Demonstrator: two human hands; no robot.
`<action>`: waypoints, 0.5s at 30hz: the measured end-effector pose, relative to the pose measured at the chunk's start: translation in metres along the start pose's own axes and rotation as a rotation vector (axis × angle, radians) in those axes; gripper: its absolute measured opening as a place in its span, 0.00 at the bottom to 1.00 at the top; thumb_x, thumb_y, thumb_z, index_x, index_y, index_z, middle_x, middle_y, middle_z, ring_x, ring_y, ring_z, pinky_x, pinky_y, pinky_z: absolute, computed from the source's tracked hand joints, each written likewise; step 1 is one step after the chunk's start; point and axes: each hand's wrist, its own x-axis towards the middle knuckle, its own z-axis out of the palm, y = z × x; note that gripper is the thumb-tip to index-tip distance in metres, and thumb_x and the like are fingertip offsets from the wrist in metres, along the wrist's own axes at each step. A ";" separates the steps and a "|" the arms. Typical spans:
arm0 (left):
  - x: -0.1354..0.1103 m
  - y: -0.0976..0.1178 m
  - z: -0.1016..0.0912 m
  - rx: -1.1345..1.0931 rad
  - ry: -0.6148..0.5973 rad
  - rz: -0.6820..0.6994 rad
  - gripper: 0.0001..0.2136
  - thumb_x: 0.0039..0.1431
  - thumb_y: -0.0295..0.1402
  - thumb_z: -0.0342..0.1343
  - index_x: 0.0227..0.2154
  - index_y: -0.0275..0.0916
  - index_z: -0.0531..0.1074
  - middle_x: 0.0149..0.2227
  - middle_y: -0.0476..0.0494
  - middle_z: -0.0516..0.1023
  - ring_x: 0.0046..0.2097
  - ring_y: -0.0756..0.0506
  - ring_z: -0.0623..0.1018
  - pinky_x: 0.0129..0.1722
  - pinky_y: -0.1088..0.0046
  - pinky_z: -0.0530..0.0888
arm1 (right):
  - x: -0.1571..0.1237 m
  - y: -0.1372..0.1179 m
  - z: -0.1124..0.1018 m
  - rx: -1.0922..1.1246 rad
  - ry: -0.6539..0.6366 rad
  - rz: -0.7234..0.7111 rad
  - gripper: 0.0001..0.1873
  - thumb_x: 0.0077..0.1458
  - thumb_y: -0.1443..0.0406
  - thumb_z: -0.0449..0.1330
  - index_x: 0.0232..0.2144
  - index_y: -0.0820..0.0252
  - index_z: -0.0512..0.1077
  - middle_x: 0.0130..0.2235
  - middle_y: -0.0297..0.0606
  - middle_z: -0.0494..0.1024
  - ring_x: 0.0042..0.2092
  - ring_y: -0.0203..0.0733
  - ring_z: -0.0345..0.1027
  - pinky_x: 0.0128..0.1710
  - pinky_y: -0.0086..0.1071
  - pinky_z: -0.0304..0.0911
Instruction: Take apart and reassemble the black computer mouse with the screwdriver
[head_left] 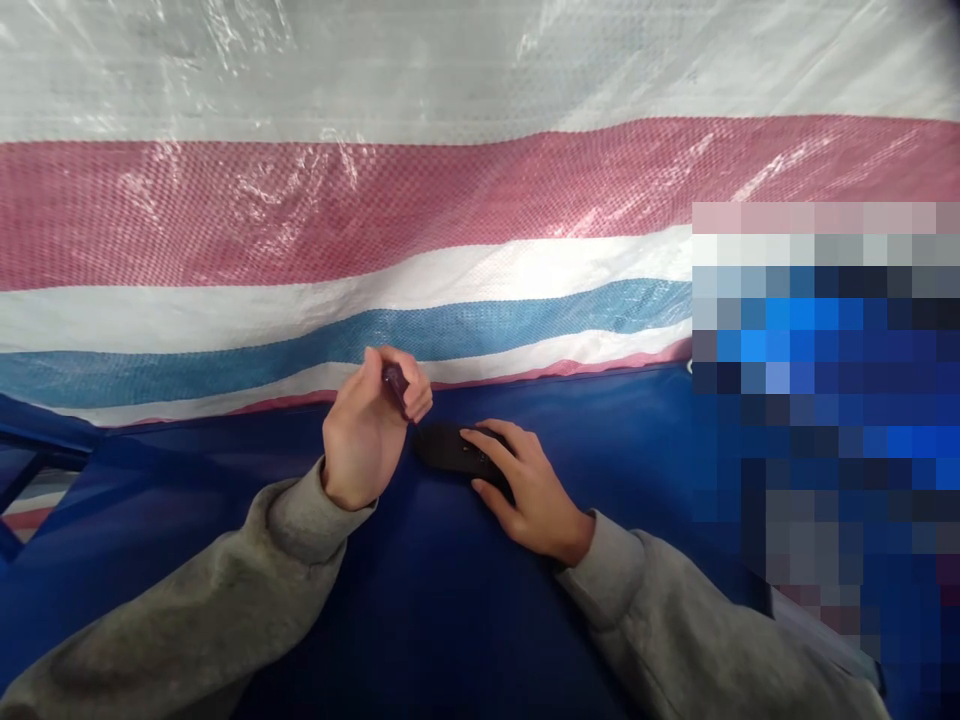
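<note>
My left hand (367, 430) is raised over the blue surface, palm turned up, with its fingers curled round a small dark maroon object (394, 385). Only part of that object shows between the fingers, so its kind is unclear. To the right, my right hand (529, 490) lies over a black, rounded, elongated object (446, 447), fingers on its top and thumb along its near side. Small light marks show on the black object near the fingertips. It lies flat on the blue surface, just below and right of my left hand.
A blue sheet-like surface (442, 610) spreads under both hands. Behind it hangs a striped woven plastic sheet (300, 210) in grey, red, white and blue. Blue bars (37, 450) stand at the left edge. The right side is blurred out by large pixels.
</note>
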 end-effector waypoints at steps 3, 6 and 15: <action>-0.002 -0.001 0.000 -0.029 0.002 0.021 0.10 0.63 0.42 0.53 0.32 0.41 0.66 0.22 0.52 0.60 0.25 0.51 0.62 0.27 0.76 0.64 | 0.000 0.000 0.000 -0.003 -0.002 0.006 0.26 0.58 0.66 0.55 0.59 0.58 0.62 0.56 0.48 0.66 0.56 0.52 0.61 0.56 0.49 0.59; -0.001 -0.001 -0.001 0.001 0.018 0.019 0.10 0.62 0.41 0.56 0.32 0.41 0.66 0.23 0.51 0.63 0.25 0.51 0.64 0.27 0.75 0.65 | 0.000 -0.001 0.000 -0.003 0.000 0.016 0.25 0.58 0.66 0.54 0.59 0.57 0.62 0.56 0.48 0.66 0.56 0.53 0.61 0.55 0.50 0.60; -0.002 0.002 0.001 -0.019 0.009 -0.001 0.11 0.65 0.42 0.50 0.32 0.41 0.67 0.20 0.53 0.58 0.23 0.52 0.61 0.26 0.75 0.64 | -0.001 0.000 0.001 0.000 -0.016 0.026 0.26 0.59 0.66 0.55 0.59 0.58 0.62 0.57 0.48 0.65 0.57 0.52 0.60 0.56 0.49 0.60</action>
